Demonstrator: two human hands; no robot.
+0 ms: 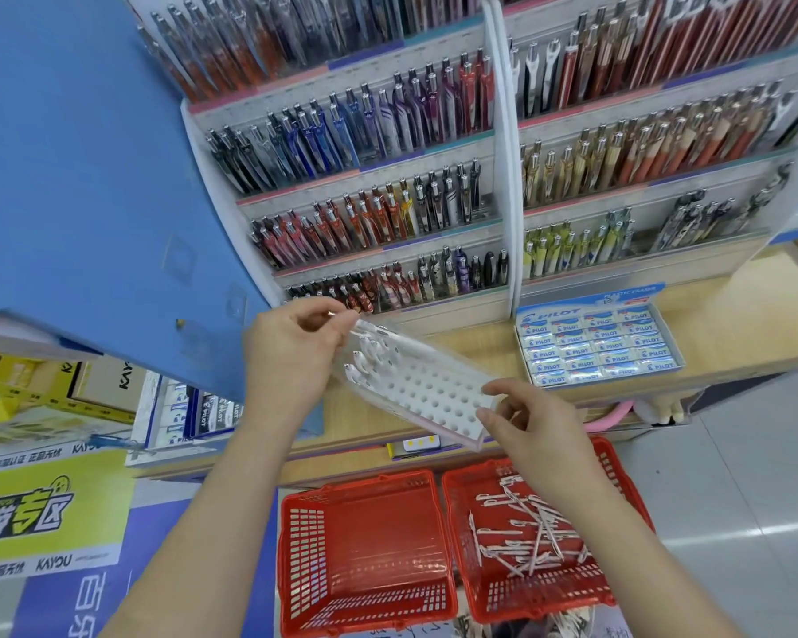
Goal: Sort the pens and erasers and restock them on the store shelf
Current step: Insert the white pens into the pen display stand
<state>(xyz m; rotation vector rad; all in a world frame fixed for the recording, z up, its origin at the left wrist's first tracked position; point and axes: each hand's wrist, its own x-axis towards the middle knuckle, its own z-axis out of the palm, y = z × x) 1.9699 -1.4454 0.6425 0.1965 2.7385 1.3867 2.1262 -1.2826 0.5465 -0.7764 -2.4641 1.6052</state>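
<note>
A store aisle, with a tiered display of pens (378,214) rising beyond both hands on a wooden shelf (733,315). The left hand (296,347) pinches the far end of a clear perforated pen tray (420,384), fingers curled; the right hand (530,425) grips its near end. A few white pens (362,356) stand in the holes just beside the left hand. More loose white pens (526,531) lie in a red basket (471,472) below the right hand, beside a second red basket (305,545). A box of erasers (600,347) sits beyond the right hand.
</note>
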